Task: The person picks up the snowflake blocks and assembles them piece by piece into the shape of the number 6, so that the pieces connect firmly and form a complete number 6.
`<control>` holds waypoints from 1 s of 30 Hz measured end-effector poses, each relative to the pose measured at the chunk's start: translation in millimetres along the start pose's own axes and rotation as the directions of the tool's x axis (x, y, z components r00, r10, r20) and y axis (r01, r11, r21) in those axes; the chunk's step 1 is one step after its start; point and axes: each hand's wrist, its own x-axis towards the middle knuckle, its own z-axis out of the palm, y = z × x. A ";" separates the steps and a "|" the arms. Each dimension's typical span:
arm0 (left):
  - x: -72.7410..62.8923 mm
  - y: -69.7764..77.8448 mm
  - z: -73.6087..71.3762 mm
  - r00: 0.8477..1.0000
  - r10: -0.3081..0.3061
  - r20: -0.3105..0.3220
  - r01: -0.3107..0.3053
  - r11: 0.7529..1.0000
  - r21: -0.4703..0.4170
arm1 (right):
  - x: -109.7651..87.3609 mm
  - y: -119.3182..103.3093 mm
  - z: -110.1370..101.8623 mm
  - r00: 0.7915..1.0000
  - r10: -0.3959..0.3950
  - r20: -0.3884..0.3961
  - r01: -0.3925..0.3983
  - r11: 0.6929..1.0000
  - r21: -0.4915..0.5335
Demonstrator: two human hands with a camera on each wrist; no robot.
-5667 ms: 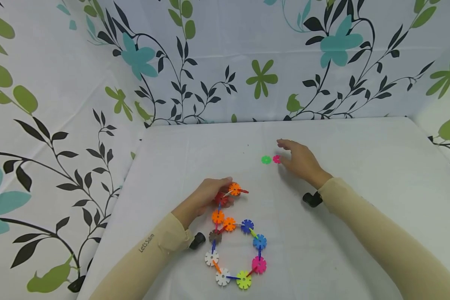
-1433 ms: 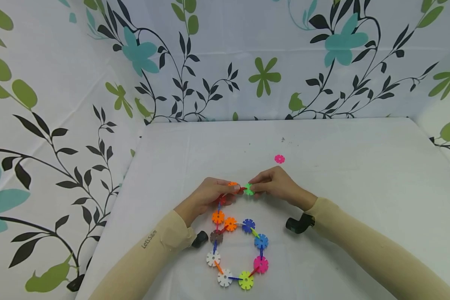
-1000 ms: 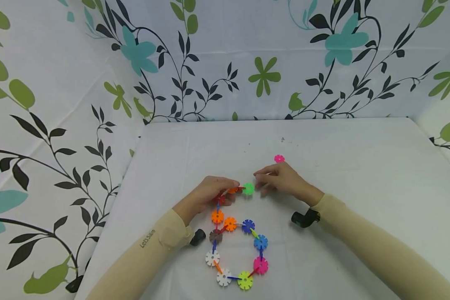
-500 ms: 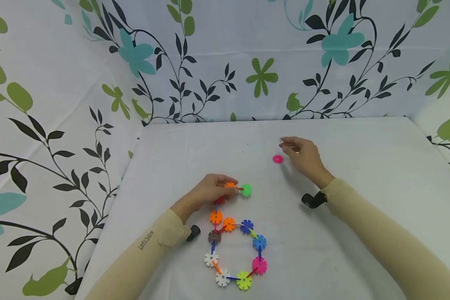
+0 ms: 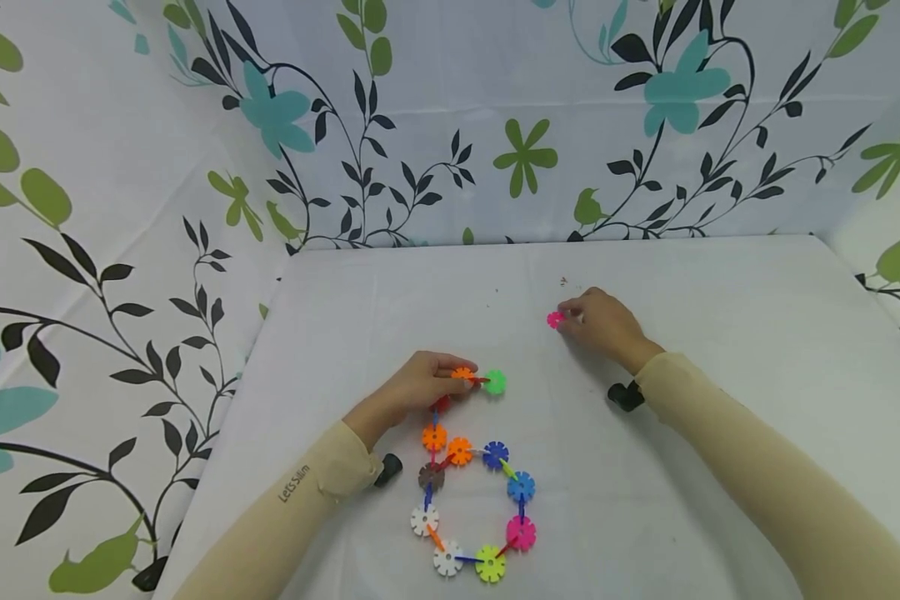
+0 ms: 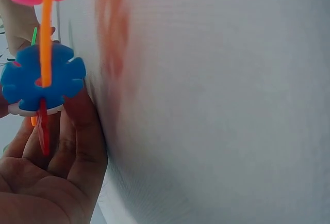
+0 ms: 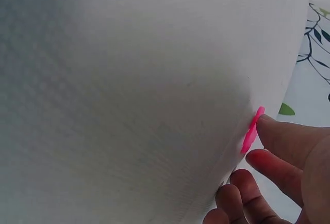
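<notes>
A chain of notched, flower-shaped plastic discs lies on the white table, closing into a ring with a brown disc (image 5: 431, 477), a lime disc (image 5: 490, 564) and a blue disc (image 5: 521, 486) among its pieces. My left hand (image 5: 420, 385) holds the chain's upper arm, thumb and fingers around the orange disc (image 5: 462, 374) and partly over the red disc (image 5: 442, 404). A green disc (image 5: 495, 382) ends that arm. At the back, my right hand (image 5: 603, 325) pinches the edge of a loose pink disc (image 5: 555, 320). In the left wrist view, a blue linking disc (image 6: 56, 72) stands near the fingers.
Small dark marks (image 5: 563, 282) show on the table (image 5: 682, 467) behind the right hand. Black wrist cameras (image 5: 626, 397) hang beneath both forearms. Leaf-patterned cloth (image 5: 435, 100) walls the left and back sides.
The green disc, earlier loose beside the pink one, is now joined to the chain. My right hand let go of it and moved back and right to the pink disc.
</notes>
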 end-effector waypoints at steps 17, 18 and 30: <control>-0.9 -1.1 0.9 1.000 -0.001 -0.008 0.001 1.000 -0.031 | 2.5 -1.0 0.3 0.999 0.027 -0.025 -0.025 0.997 0.074; -0.7 -1.1 1.0 1.000 0.001 -0.007 -0.001 1.000 -0.031 | 1.6 -0.1 0.6 0.999 0.030 -0.037 -0.027 0.995 0.094; 2.0 1.7 -2.1 1.000 0.010 0.005 -0.010 1.000 -0.015 | -32.0 -20.0 3.3 0.998 -0.050 0.041 0.030 0.919 0.394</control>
